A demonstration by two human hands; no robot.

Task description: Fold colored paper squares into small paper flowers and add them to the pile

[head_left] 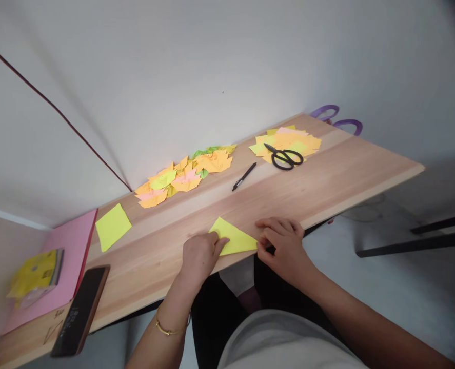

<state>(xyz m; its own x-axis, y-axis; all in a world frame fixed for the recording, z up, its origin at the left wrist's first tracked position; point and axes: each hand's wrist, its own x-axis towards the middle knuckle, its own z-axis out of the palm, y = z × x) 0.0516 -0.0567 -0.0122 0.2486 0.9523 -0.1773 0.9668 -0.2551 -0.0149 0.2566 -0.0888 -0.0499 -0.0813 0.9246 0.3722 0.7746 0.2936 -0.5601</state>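
Note:
A sheet of yellow paper (233,237), folded into a triangle, lies at the table's front edge between my hands. My left hand (201,255) is closed at its left end, thumb on top of the paper and fingers curled beside it. At the right corner, my right hand (283,243) pinches the tip between thumb and finger, its other fingers bent above the wood. Beyond them lie a black pen (244,177) and black-handled scissors (284,157), the scissors resting on a pile of yellow, orange and pink paper pieces (308,143).
Folded orange, yellow, pink and green paper shapes (184,177) line the wall side. Left are a square yellow sheet (114,227), a phone (81,310), and a pink board (73,238) bearing a yellow packet (37,274). Purple handles (348,123) show past the table's (366,159) far right edge.

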